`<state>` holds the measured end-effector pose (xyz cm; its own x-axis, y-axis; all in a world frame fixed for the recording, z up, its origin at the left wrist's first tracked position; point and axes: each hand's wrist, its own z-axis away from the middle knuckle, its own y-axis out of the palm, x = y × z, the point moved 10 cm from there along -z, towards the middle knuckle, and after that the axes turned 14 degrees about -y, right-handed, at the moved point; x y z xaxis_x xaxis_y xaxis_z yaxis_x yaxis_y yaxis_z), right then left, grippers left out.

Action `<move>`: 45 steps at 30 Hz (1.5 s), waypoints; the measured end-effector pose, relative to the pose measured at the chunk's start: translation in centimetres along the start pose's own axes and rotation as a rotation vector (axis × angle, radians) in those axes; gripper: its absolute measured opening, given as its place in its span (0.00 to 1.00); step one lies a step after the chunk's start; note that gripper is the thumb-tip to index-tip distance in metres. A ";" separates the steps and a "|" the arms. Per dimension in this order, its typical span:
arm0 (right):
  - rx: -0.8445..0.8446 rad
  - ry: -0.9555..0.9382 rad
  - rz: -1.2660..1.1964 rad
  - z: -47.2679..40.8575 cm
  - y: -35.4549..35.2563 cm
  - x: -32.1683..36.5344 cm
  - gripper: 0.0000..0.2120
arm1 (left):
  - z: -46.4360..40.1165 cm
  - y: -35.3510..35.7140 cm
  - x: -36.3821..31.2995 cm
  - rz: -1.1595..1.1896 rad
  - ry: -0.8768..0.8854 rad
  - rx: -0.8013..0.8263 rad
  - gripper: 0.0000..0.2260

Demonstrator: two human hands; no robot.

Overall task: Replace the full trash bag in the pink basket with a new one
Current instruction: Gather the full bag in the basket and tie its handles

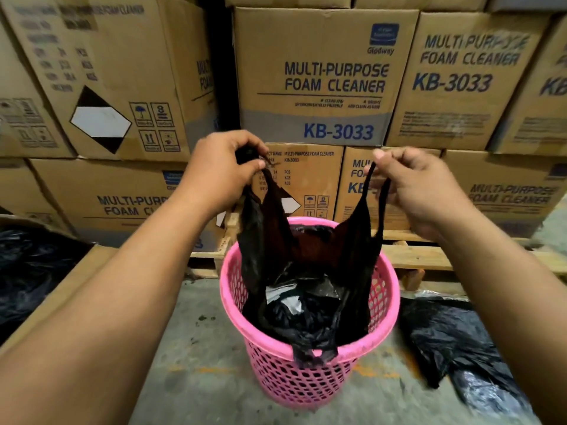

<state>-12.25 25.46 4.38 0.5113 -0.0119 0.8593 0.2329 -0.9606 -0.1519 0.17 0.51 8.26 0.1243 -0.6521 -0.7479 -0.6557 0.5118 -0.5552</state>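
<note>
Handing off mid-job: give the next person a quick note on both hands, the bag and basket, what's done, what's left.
Left hand: pinching one handle of the black trash bag.
Right hand: pinching the other handle.
Bag body hangs inside the pink basket; one bit of black plastic drapes over the near rim.
More black bags lie on the floor to the right.
Whether this bag is the full one or the new one, I cannot tell.
Left: finish the swap.
</note>
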 end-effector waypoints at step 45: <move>0.222 -0.020 -0.296 1.7 9.5 -3.8 0.08 | -0.4 4.8 0.4 0.350 -0.080 0.138 0.13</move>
<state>-10.62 16.85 -1.13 0.4102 0.2652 0.8726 0.5461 -0.8377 -0.0021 -3.25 2.52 5.48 -0.0283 -0.3815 -0.9239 -0.5633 0.7696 -0.3006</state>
